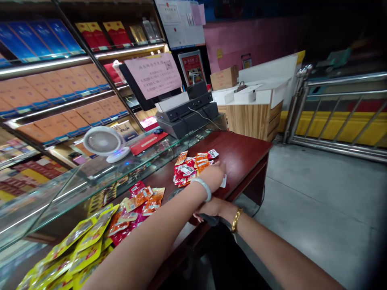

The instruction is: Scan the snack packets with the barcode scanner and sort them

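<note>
1. 1 dark red worktop (244, 149) borders a glass case (75, 201); yellow packets (90, 245) cover its lower-left end.
2. 2 hands, close together: the left hand (214, 176) at the right side of the farther sachets (185, 169), near the case-side edge; the right hand (211, 207) by the front edge, against something dark (211, 220). Grips: cannot tell.
3. Slick sachets probably handle best pinched singly by a sealed edge.
4. Sachet lettering looks too blurred to read.

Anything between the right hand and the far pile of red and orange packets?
Yes: the left wrist, wearing a pale bangle, crosses between the right hand and those packets. No other obstacle shows, though the arm hides part of the table.
</note>
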The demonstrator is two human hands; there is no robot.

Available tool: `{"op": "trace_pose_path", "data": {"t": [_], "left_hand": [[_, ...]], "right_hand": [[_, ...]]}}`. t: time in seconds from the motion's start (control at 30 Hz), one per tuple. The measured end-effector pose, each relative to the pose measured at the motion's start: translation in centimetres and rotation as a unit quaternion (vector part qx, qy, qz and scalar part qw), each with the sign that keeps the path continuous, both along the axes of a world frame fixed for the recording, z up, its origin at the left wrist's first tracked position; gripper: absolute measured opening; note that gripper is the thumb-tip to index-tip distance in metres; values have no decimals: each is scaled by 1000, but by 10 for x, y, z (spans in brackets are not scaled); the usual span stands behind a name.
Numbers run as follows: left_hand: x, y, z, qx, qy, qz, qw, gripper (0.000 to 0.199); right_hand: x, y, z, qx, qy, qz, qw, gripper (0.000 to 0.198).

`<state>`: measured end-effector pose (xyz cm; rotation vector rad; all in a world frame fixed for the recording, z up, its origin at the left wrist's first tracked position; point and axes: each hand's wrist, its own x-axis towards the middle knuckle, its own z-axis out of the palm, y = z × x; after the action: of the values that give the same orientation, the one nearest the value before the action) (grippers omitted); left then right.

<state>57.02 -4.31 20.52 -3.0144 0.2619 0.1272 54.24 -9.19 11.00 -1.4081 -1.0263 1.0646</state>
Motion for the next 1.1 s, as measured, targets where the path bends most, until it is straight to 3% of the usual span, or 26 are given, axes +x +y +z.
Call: {"op": "trace_pose_path", "data": {"t": [0.2, 0.3, 0.37, 0.47, 0.57, 0.67, 0.73, 0.83, 0.93, 1.0, 1.1], "left_hand": [[-16, 55, 63, -130, -168, 121, 970, 64], [-42, 87, 72, -151, -260, 159, 940, 60], [-69, 103, 60, -150, -279, 171, 933, 58], [-116, 109, 18, -165, -223, 143, 950, 62], [-157, 94, -32, -171, -125, 129, 969, 66], [-177, 72, -63, -158, -55, 111, 980, 56], [-180, 63, -67, -171, -43, 121, 977, 52], [-179, 60, -59, -190, -81, 168, 964, 55], [-178, 62, -50, -121, -174, 298, 931, 45], [-176, 61, -50, -56, -198, 371, 905, 52], [-170, 61, -56, -21, -179, 401, 898, 55]], "right_hand": [[2, 3, 3, 59, 51, 34, 996, 40], [1, -1, 8, 73, 61, 36, 995, 41], [1, -10, 12, 79, 64, 34, 994, 41], [-1, -32, 16, 85, 73, 47, 993, 42], [-2, -59, 13, 100, 100, 12, 990, 49], [-5, -76, 6, 90, 89, -40, 991, 50], [-8, -80, 0, 78, 85, -86, 990, 50], [-13, -80, -7, 67, 89, -130, 985, 49], [-19, -79, -10, 73, 99, -146, 982, 47], [-23, -78, -10, 76, 97, -146, 982, 45], [-28, -80, -10, 78, 83, -147, 983, 44]]}}
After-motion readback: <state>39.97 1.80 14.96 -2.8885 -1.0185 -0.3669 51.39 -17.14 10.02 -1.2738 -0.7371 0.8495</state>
